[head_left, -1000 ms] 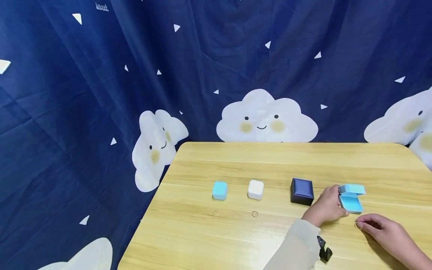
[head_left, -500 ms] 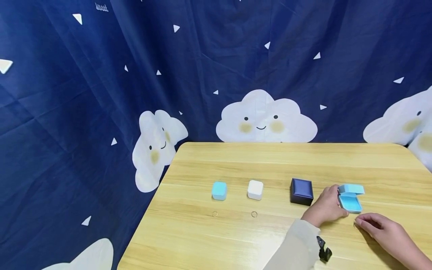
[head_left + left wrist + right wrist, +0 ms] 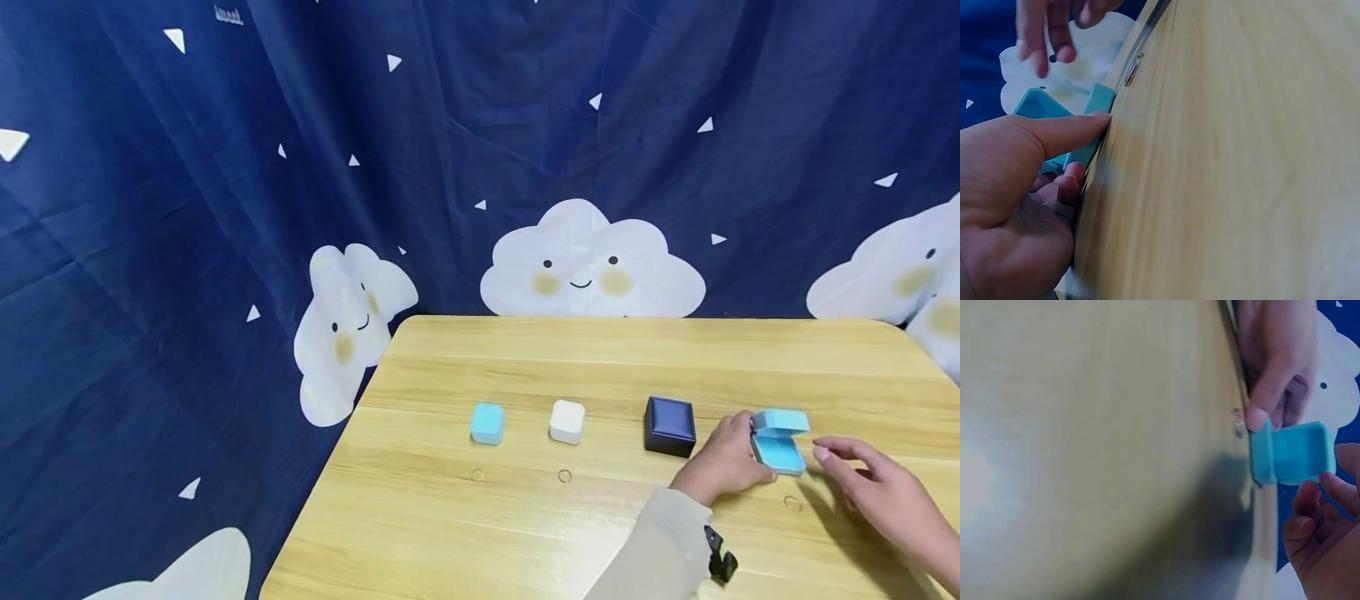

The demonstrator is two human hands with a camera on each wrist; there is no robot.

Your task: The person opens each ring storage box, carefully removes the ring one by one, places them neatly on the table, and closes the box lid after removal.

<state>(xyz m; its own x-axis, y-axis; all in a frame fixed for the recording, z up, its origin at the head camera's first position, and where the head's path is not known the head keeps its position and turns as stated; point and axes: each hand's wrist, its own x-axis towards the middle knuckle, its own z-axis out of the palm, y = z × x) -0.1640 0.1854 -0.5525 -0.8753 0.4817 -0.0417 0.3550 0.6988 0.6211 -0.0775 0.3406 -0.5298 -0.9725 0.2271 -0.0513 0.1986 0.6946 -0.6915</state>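
A light blue ring box stands on the table with its lid raised, showing a bare blue inside. My left hand grips it from the left; in the left wrist view the thumb lies along the side of its base. My right hand is just right of the box, fingers loosely bent with nothing between them. In the right wrist view its fingertips come right up to the lid's edge. A thin ring lies on the wood in front of the box, also seen beside the box in the left wrist view.
Left of the hands stand a closed dark blue box, a closed white box and another closed light blue box. One ring lies before the white box, another ring before the light blue one. A curtain hangs behind the table.
My right hand has let go of the ring, which stays on the table, and has moved up and right to beside the box. My left hand keeps its grip on the box.
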